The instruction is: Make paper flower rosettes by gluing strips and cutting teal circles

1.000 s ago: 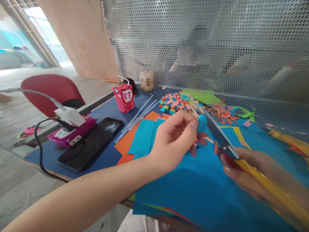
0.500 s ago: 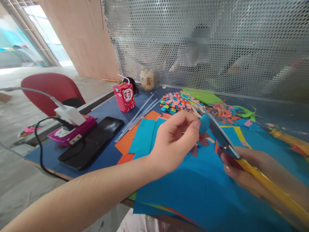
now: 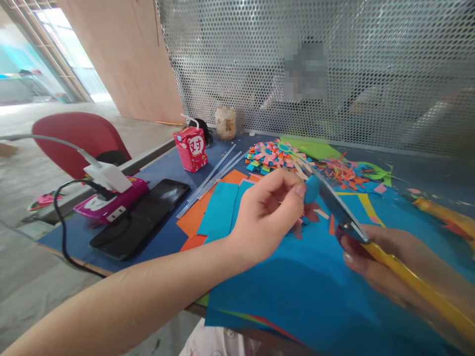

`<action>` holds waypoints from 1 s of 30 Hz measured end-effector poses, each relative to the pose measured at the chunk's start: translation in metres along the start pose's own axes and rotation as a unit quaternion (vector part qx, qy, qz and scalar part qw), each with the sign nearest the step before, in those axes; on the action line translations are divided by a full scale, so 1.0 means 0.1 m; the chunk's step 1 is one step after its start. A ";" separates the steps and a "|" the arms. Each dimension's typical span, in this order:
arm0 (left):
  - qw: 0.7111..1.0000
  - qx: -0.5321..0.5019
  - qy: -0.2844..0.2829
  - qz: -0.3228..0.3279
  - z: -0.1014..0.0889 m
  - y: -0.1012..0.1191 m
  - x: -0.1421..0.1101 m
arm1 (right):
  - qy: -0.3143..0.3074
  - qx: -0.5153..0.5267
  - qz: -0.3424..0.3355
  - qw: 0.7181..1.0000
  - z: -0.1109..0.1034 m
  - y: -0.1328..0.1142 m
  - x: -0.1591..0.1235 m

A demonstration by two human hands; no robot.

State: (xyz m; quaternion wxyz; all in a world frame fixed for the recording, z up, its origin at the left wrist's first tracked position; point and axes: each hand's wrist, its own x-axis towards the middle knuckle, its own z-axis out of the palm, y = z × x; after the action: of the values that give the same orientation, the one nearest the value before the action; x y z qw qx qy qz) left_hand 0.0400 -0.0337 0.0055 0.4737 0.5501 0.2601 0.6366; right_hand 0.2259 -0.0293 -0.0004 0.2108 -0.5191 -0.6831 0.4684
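Between the thumb and fingers of my left hand (image 3: 272, 212) is a small piece of blue paper (image 3: 312, 189). My right hand (image 3: 386, 257) is closed around scissors (image 3: 343, 212) with yellow handles. Their blades point up and to the left, right beside the blue piece; whether they touch it I cannot tell. Under both hands lie large blue paper sheets (image 3: 289, 296). Beyond my left hand, fringed paper flowers (image 3: 272, 154) in pink, blue and orange form a pile. Paper scraps (image 3: 345, 170) are heaped to its right.
Left of the papers stand a red drink carton (image 3: 191, 149), clear plastic sticks (image 3: 211, 183), a black phone (image 3: 141, 217) and a purple power socket (image 3: 113, 200) with cables. A jar (image 3: 225, 123) is at the back by a perforated metal screen (image 3: 241, 64). A red chair (image 3: 77, 141) stands left.
The blue piece has turned slightly in my left fingers and sits a little farther left. My right hand and the scissors stay nearly in place.
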 end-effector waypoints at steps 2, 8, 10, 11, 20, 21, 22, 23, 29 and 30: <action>1.000 0.000 0.004 0.003 0.00 0.00 0.00 | 0.020 -0.006 0.002 1.000 0.01 -0.02 -0.01; 1.000 0.003 0.007 -0.007 0.00 -0.01 0.02 | 0.054 0.003 0.019 0.998 0.07 -0.12 -0.08; 1.000 0.003 0.008 -0.008 0.00 -0.01 0.02 | 0.055 0.016 0.016 0.998 0.08 -0.13 -0.07; 1.000 0.003 0.008 -0.012 -0.01 -0.02 0.02 | 0.058 0.023 0.015 0.998 0.08 -0.13 -0.06; 0.996 -0.013 0.049 -0.074 -0.01 -0.03 0.08 | 0.080 0.062 0.042 0.994 -0.03 -0.13 0.04; 0.996 -0.012 0.054 -0.075 0.00 -0.03 0.09 | 0.080 0.068 0.042 0.994 -0.04 -0.11 0.06; 0.995 -0.008 0.056 -0.077 0.00 -0.03 0.10 | 0.087 0.069 0.036 0.993 -0.05 -0.10 0.07; 0.995 -0.001 0.053 -0.081 -0.01 -0.04 0.10 | 0.097 0.067 0.024 0.993 -0.05 -0.09 0.09; 0.973 0.116 -0.098 -0.176 0.01 -0.18 0.03 | 0.135 0.058 -0.114 0.983 -0.02 0.02 0.19; 0.965 0.137 -0.125 -0.186 0.01 -0.22 0.01 | 0.132 0.060 -0.136 0.980 -0.01 0.03 0.20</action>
State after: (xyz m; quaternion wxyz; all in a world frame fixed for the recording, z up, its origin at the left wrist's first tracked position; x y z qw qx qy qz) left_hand 0.0479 -0.0240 -0.0122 0.5324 0.6269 0.3816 0.4218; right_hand 0.2207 -0.0112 -0.0067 0.3918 -0.4645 -0.6842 0.4032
